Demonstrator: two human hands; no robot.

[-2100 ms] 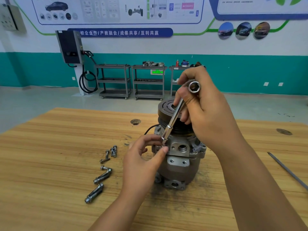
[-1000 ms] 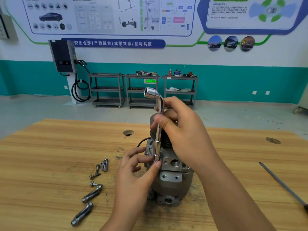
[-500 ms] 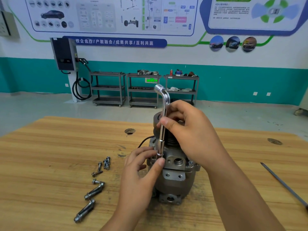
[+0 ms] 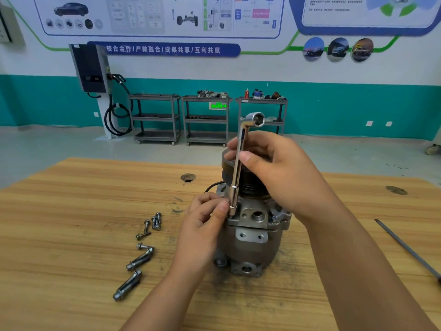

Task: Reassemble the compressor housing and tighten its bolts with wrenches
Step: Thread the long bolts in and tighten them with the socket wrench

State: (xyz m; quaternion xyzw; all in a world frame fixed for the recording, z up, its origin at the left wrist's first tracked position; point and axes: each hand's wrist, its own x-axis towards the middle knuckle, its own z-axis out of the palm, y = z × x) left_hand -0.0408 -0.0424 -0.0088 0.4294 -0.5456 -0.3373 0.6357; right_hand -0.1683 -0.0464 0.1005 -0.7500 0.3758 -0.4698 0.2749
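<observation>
A grey compressor (image 4: 250, 244) lies on the wooden table (image 4: 71, 223) with its black pulley at the far end. A chrome L-shaped socket wrench (image 4: 237, 173) stands nearly upright, its lower socket seated on a bolt at the housing's top left corner. My right hand (image 4: 281, 173) grips the wrench shaft between thumb and fingers. My left hand (image 4: 205, 225) pinches the wrench's lower socket end against the housing. The wrench's bent upper socket faces toward me and to the right.
Several loose bolts (image 4: 143, 247) lie on the table left of the compressor, short ones farther away and long ones nearer. A thin metal rod (image 4: 405, 247) lies at the right edge. Metal carts (image 4: 205, 118) and a wall charger (image 4: 90, 68) stand far behind.
The wrench has been turned on the bolt: its bent upper end swung from pointing left, round the far side, to facing me and right. My right hand regripped the shaft; the left stayed at the socket.
</observation>
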